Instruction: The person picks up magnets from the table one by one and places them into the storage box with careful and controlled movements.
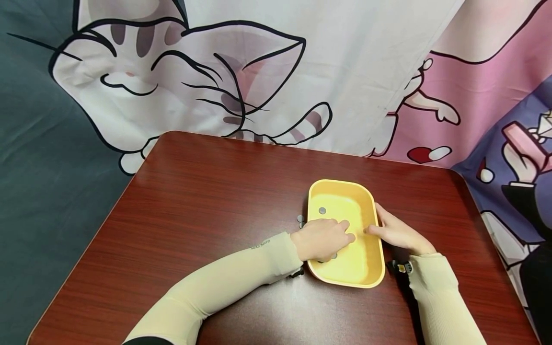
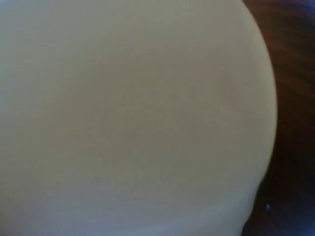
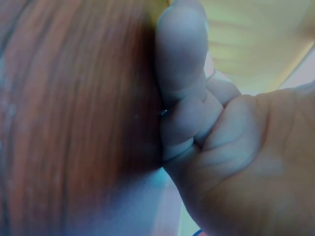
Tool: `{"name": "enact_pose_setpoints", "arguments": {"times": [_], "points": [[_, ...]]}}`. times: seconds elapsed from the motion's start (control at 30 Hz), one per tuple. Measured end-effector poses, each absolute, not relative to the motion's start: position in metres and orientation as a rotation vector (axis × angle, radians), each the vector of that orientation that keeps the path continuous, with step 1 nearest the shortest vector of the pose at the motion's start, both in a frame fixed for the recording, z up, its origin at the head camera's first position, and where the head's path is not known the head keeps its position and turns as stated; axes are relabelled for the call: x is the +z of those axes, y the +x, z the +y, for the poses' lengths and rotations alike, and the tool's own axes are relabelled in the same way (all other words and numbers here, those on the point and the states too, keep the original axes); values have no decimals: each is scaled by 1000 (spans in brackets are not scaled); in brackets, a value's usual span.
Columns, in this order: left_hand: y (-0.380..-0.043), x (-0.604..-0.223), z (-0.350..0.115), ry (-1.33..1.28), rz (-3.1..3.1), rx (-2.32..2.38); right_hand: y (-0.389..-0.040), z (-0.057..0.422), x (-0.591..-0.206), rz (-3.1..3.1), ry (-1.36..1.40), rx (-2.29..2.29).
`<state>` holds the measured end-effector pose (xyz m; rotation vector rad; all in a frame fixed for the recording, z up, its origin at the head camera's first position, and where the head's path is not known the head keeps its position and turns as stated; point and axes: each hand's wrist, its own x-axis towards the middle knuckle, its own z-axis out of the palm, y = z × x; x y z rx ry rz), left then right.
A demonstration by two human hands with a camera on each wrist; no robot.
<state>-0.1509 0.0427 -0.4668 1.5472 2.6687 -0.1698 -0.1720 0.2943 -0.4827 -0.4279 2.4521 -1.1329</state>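
Observation:
A yellow plastic bin (image 1: 345,274) with rounded corners stands on the table, right of its middle. My left hand (image 1: 322,238) reaches over the bin's left rim, back of the hand up. Its palm side is hidden, so anything under the fingers cannot be seen. My right hand (image 1: 394,231) grips the bin's right wall, thumb inside and the other fingers outside. In the right wrist view, my right hand (image 3: 236,132) has its fingers bent beside the tabletop. One small grey disc, like a coin (image 1: 322,210), lies inside the bin; others show near the left hand.
More small grey discs (image 1: 300,219) lie on the reddish-brown table (image 1: 224,191), just outside the bin's left wall. A cartoon-printed curtain (image 1: 366,72) hangs behind the table. A blurred pale surface (image 2: 138,118) fills most of the left wrist view.

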Motion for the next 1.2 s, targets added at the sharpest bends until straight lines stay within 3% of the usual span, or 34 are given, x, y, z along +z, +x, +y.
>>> {"name": "enact_pose_setpoints", "arguments": {"times": [1.2], "points": [[-148, -461, 40, 1635, 2701, -185, -173, 294, -485, 2388, -440, -1219]]}}
